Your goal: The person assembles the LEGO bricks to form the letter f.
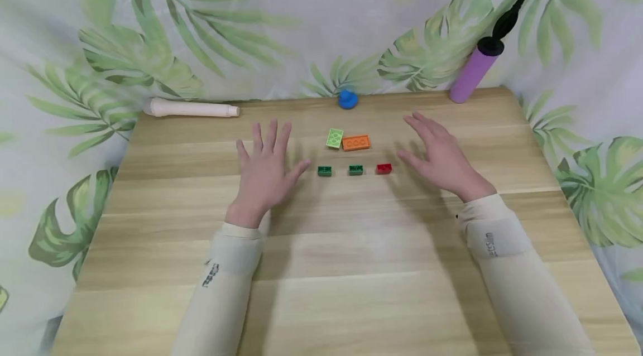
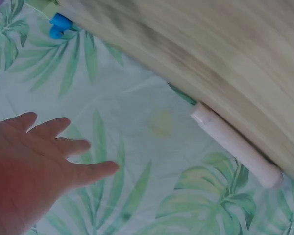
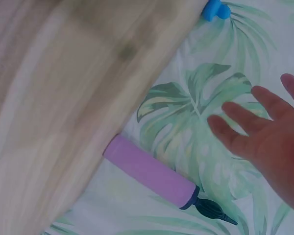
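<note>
5 bricks (image 1: pixel 355 169) between left grip (image 1: pixel 266 177) and right grip (image 1: pixel 444 163).

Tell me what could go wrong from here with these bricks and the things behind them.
The left hand is close beside the leftmost dark green brick in the head view; a sideways sweep might knock it out of line.

The lime brick lies right up against the orange brick, so picking up one could shift the other.

The purple pump stands at the table's far edge; a bump might topple it.
</note>
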The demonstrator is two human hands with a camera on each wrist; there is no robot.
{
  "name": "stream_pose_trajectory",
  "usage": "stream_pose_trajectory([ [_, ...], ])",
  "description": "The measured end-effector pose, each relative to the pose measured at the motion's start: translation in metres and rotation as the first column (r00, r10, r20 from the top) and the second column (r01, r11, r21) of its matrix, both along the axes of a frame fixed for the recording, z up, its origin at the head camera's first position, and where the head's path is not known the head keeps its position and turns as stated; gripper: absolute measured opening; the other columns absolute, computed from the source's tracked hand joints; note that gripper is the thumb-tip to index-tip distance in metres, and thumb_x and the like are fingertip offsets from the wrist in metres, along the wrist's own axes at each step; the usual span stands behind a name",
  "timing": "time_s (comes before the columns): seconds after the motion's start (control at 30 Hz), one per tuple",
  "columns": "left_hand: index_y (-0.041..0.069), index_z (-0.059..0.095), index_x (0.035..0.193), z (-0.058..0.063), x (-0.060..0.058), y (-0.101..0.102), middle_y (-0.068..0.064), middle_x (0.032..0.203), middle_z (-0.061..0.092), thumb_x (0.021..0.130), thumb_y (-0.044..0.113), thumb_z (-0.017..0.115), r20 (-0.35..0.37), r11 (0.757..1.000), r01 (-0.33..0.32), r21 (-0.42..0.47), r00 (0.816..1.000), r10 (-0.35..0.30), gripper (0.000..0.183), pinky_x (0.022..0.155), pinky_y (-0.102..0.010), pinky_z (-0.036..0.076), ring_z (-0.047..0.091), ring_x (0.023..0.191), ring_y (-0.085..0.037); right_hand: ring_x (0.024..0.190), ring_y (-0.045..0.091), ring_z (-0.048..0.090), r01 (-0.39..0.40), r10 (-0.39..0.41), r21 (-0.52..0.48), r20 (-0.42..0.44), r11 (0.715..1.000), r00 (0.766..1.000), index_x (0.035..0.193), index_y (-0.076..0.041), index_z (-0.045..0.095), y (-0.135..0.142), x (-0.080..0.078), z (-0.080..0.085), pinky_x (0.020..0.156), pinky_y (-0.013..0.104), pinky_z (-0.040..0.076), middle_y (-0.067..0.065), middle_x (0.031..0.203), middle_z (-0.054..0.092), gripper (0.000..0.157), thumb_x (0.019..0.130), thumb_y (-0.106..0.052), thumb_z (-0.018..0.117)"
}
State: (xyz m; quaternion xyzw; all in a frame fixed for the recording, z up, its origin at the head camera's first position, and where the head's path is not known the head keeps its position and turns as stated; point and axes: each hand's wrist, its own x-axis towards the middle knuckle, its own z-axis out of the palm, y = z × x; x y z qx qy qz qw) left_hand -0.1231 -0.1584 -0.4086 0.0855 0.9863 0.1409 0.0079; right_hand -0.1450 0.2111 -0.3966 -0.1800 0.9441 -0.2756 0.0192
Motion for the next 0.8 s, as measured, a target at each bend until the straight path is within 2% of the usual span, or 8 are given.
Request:
stream_pose_trajectory([
  [0.17, 0.018, 0.032, 0.167, -0.005, -0.001, 0.011, -0.017, 0.171, 0.034, 0.102, 0.055, 0.064, 0.033, 0.998, 0.014, 0.055, 0.999, -0.016, 0.081, 0.121, -0.075, 0.024, 0.028, 0.159, -0.046, 0.157, 0.041, 0.032, -0.012, 0.014, -0.034, 0.057, 0.999, 0.998, 0.163, -0.008, 0.038, -0.007, -0.004, -0.006, 0.126, 0.060, 0.027, 0.018, 0.170, 0.035, 0.072, 0.103, -0.028, 0.071],
  [0.3, 0.016, 0.043, 0.161, -0.013, 0.000, 0.031, -0.018, 0.159, 0.050, 0.101, 0.040, 0.073, 0.062, 0.993, 0.081, 0.082, 0.994, -0.086, 0.072, 0.115, -0.063, 0.043, 0.050, 0.145, -0.039, 0.149, 0.041, 0.045, -0.043, 0.046, -0.045, 0.076, 0.998, 0.996, 0.159, -0.006, 0.044, -0.014, -0.005, -0.017, 0.122, 0.058, 0.036, 0.018, 0.165, 0.044, 0.068, 0.100, -0.021, 0.074],
  [0.37, 0.015, 0.048, 0.158, -0.015, -0.001, 0.042, -0.017, 0.154, 0.055, 0.100, 0.032, 0.075, 0.073, 0.989, 0.125, 0.078, 0.989, -0.131, 0.067, 0.112, -0.058, 0.048, 0.056, 0.139, -0.038, 0.141, 0.041, 0.054, -0.066, 0.070, -0.042, 0.096, 0.997, 0.993, 0.158, -0.007, 0.047, -0.019, -0.005, -0.022, 0.117, 0.058, 0.042, 0.018, 0.160, 0.049, 0.066, 0.098, -0.018, 0.075],
  [0.47, 0.015, 0.052, 0.155, -0.017, -0.001, 0.053, -0.016, 0.151, 0.058, 0.099, 0.022, 0.076, 0.111, 0.985, 0.161, 0.058, 0.980, -0.166, 0.062, 0.111, -0.053, 0.050, 0.058, 0.137, -0.036, 0.128, 0.039, 0.062, -0.099, 0.102, -0.026, 0.143, 0.995, 0.984, 0.156, -0.009, 0.051, -0.026, -0.005, -0.030, 0.110, 0.057, 0.048, 0.017, 0.154, 0.056, 0.065, 0.096, -0.014, 0.077],
  [0.6, 0.016, 0.055, 0.153, -0.020, 0.000, 0.059, -0.013, 0.150, 0.061, 0.100, 0.016, 0.074, 0.162, 0.989, 0.146, 0.023, 0.976, -0.148, 0.056, 0.110, -0.050, 0.052, 0.060, 0.136, -0.033, 0.117, 0.033, 0.065, -0.133, 0.131, -0.003, 0.176, 0.991, 0.976, 0.152, -0.009, 0.056, -0.033, -0.004, -0.037, 0.106, 0.054, 0.051, 0.015, 0.143, 0.065, 0.060, 0.096, -0.012, 0.076],
  [0.8, 0.013, 0.061, 0.147, -0.025, 0.001, 0.061, -0.015, 0.144, 0.066, 0.102, 0.011, 0.069, 0.166, 0.988, 0.150, 0.036, 0.974, -0.154, 0.045, 0.105, -0.048, 0.055, 0.066, 0.128, -0.033, 0.130, 0.037, 0.065, -0.166, 0.155, 0.069, 0.139, 0.984, 0.978, 0.146, -0.007, 0.062, -0.037, -0.003, -0.039, 0.113, 0.055, 0.048, 0.016, 0.140, 0.069, 0.051, 0.097, -0.010, 0.076],
])
